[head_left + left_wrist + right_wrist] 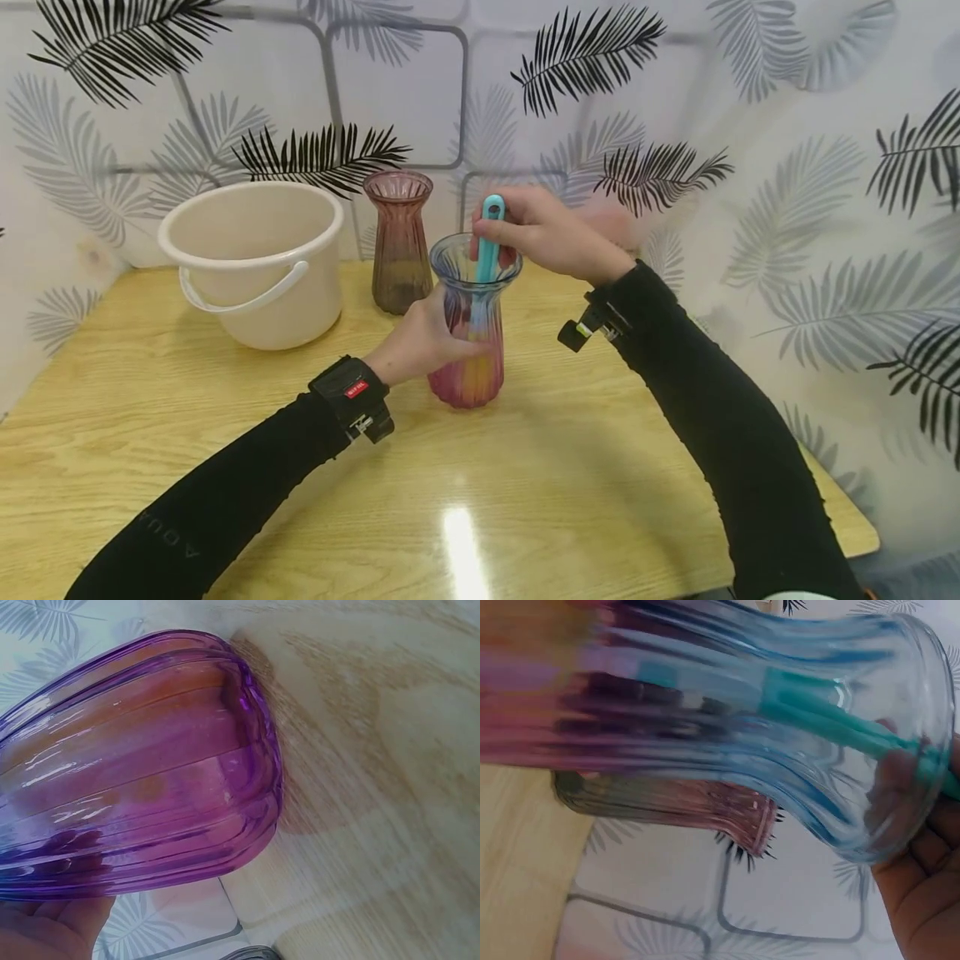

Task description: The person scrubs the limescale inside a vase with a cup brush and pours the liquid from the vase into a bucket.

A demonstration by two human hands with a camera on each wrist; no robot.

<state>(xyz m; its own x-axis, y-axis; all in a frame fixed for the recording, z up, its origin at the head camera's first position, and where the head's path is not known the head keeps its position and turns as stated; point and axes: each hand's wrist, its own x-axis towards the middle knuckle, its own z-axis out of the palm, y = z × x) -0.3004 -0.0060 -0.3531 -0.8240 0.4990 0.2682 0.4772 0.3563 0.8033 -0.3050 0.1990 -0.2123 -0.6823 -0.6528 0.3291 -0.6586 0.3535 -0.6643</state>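
Ribbed blue-to-pink glass vase (489, 315), upright toward the worktop's (585, 467) back edge; your left hand (420, 340) curls round its side; your right hand (534, 229) pinches a turquoise handle (490, 237) in its mouth; hard sideways pushing or a slack left grip could tip it.

Head view looks down on the table (570, 492); close wrist views share the blue-pink vase (467, 385)

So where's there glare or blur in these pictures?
Head view: a bright glare streak on the table, low in frame; left wrist view: white highlights on the vase; right wrist view: the vase's pink end looks blurred, the turquoise handle slightly soft.
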